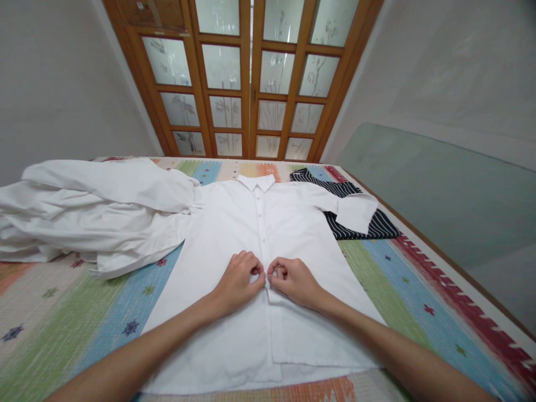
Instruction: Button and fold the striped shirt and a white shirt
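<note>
A white button-up shirt [226, 223] lies flat and face up, its collar pointing away from me. Buttons show down the upper front, where the two edges overlap; lower down the front edges lie loose. My left hand [243, 279] pinches the shirt's front edge between thumb and forefinger, just left of the middle. Right beside it, my right hand [293, 280] pinches the other side of the front opening in the same way. Both sets of fingertips nearly meet at the button line, and whatever button is between them is hidden.
A crumpled white garment [104, 206] lies on the left, touching the shirt's sleeve. Under the right sleeve is a black-and-white striped garment [360, 218]. The striped, patterned cover [117, 312] spreads beneath everything. A greenish glass panel [439, 190] leans at right; wooden glazed doors [251, 95] stand behind.
</note>
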Available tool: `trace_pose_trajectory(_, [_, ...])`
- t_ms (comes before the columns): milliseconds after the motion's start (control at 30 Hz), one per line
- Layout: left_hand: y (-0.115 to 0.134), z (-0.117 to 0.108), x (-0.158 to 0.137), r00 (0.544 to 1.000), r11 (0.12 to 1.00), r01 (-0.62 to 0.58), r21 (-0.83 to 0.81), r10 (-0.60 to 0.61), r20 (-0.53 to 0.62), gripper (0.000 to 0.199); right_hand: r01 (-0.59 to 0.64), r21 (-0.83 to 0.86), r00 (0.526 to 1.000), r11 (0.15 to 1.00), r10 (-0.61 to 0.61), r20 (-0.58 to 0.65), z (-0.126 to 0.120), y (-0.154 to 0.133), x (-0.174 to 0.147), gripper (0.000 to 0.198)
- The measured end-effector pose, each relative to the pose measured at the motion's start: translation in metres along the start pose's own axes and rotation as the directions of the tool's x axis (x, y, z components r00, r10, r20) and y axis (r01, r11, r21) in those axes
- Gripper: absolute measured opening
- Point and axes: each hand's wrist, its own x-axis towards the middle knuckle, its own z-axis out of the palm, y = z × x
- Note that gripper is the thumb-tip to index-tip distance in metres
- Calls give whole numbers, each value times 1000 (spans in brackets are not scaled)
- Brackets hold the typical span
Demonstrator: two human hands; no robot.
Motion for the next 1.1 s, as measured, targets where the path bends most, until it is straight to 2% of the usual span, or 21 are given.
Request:
trace_pose_trajectory(667, [5,2,1,997,998,62,5,-61,-42,9,60,-78,997,995,-63,-41,3,1,-4,3])
trace_pose_trajectory(867, [4,1,1,997,998,62,-21,-63,-43,8,47,-84,997,995,-51,-52,4,1,-6,3])
trace_pose_trajectory(1100, [3,0,0,997,998,47,-31,-49,-56,8,91,-66,993,994,-95,-68,6,4,-5,5])
